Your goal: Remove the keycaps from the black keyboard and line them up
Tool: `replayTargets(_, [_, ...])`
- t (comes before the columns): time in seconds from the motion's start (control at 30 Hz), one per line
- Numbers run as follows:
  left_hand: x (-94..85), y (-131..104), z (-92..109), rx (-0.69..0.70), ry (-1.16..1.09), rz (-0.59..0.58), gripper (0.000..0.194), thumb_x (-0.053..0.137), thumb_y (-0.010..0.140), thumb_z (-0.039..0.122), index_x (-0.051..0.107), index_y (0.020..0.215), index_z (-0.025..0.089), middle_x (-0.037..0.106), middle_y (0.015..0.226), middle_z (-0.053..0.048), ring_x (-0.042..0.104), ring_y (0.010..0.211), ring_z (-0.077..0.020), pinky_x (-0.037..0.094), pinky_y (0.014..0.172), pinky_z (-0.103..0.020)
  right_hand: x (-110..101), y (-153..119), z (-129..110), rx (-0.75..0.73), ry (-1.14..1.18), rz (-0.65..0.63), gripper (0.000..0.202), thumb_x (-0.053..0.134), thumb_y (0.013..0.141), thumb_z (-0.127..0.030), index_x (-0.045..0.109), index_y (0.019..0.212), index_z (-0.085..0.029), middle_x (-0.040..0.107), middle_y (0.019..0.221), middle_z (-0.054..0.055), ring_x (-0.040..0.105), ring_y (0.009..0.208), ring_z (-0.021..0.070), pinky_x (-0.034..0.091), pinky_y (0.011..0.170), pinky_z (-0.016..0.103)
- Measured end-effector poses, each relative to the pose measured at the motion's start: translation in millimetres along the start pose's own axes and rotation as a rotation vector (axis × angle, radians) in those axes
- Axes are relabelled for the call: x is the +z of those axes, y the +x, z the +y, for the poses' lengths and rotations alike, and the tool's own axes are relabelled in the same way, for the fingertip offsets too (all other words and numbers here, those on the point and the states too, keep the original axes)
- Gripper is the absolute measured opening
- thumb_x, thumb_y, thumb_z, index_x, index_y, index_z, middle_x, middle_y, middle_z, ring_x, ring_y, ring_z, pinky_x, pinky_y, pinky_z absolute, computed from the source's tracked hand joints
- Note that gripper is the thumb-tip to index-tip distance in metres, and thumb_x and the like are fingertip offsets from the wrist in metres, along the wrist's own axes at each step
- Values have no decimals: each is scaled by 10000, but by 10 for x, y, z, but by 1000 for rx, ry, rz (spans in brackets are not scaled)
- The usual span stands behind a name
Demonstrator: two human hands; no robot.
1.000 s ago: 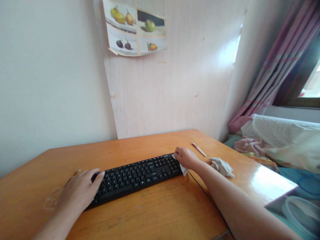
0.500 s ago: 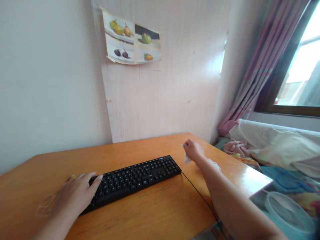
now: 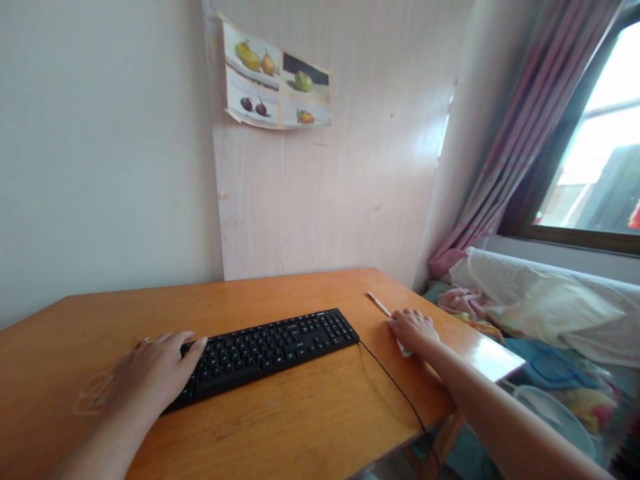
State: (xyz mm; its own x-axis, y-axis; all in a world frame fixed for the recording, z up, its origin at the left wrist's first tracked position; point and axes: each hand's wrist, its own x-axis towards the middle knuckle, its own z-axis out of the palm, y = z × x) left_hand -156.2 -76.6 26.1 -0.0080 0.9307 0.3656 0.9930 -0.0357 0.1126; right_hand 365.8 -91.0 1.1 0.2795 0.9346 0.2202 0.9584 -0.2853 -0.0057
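Left hand [image 3: 153,377], thumb and fingers apart, covers left end of black rectangular keyboard [image 3: 273,350], lower centre of frame. Right hand [image 3: 414,329], lower right, partly hides white crumpled tissue [image 3: 405,349]; whether clamped, unclear. Round translucent plastic tub [image 3: 560,415], bottom right, interior blurred.

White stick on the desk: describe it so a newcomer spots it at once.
On the orange-brown desk, look right of the black keyboard. The slim, straight white stick lies just beyond the right hand; the white wipe under that hand is broader.
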Motion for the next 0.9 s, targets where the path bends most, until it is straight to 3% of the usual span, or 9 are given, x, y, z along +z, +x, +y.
replayTargets(0.1, [-29, -20, 26, -17, -20, 2, 600, 288, 870, 587, 669, 1102, 185, 658, 1183, -144, 567, 1092, -379, 398, 922, -516, -42, 16, 49, 41, 52, 19, 450, 395, 902, -536, 646, 1139, -247, 592, 1169, 140, 501, 1118, 321, 335, 882, 458])
replayTargets(0.2, [-42, -33, 37, -27, -32, 26, 607, 287, 874, 581, 662, 1121, 173, 650, 1196, -150, 553, 1111, -394, 374, 941, -545, -178, 26, -7, 64, 121, 162, 475, 409, 884, -585, 660, 1140, -274, 600, 1176, 118, 493, 1117, 321, 327, 888, 455])
replayTargets(0.3, [-39, -37, 45, -33, -40, 57, 614, 300, 871, 578, 649, 1152, 158, 641, 1207, -159, 548, 1114, -404, 360, 949, -562, -364, -9, -182, 34, 180, 353, 438, 419, 899, -545, 684, 1092, -255, 623, 1131, 111, 494, 1086, 304, 321, 891, 428])
replayTargets(0.37, [-40, -39, 60, -50, -36, 72, 619, 307, 867, 582, 642, 1167, 158, 639, 1208, -161, 545, 1113, -408, 351, 950, -573, -493, -65, -379, -86, 249, 411, 379, 421, 921, -479, 699, 1014, -240, 643, 1054, 100, 514, 1027, 264, 335, 864, 376])
replayTargets(0.47, [-47, -46, 97, -74, -31, 88, 614, 312, 869, 573, 629, 1195, 161, 633, 1220, -166, 540, 1118, -406, 322, 965, -590, -657, -218, -802, -278, 339, 436, 347, 418, 942, -373, 657, 761, -199, 634, 848, 73, 535, 872, 204, 349, 777, 309])
replayTargets(0.6, [-46, -58, 135, -103, -23, 131, 614, 318, 873, 557, 600, 1239, 152, 619, 1234, -180, 532, 1128, -398, 289, 983, -606, -771, -562, -1516, -509, 492, 351, 313, 434, 945, -301, 569, 687, -186, 587, 700, 29, 515, 701, 151, 341, 670, 269])
replayTargets(0.77, [-24, -86, 175, -166, -3, 188, 586, 352, 873, 524, 571, 1269, 151, 604, 1251, -183, 517, 1145, -389, 259, 996, -622, -733, -1008, -2371, -774, 756, 230, 90, 546, 874, -219, 633, 889, -201, 638, 876, 32, 564, 857, 161, 398, 764, 266])
replayTargets(0.9, [-5, -138, 216, -188, -3, 262, 540, 383, 876, 464, 549, 1280, 148, 610, 1234, -184, 508, 1159, -359, 240, 1017, -615, -644, -1191, -2913, -851, 929, 142, 171, 560, 841, -174, 653, 983, -199, 625, 936, 46, 571, 899, 167, 433, 810, 277])
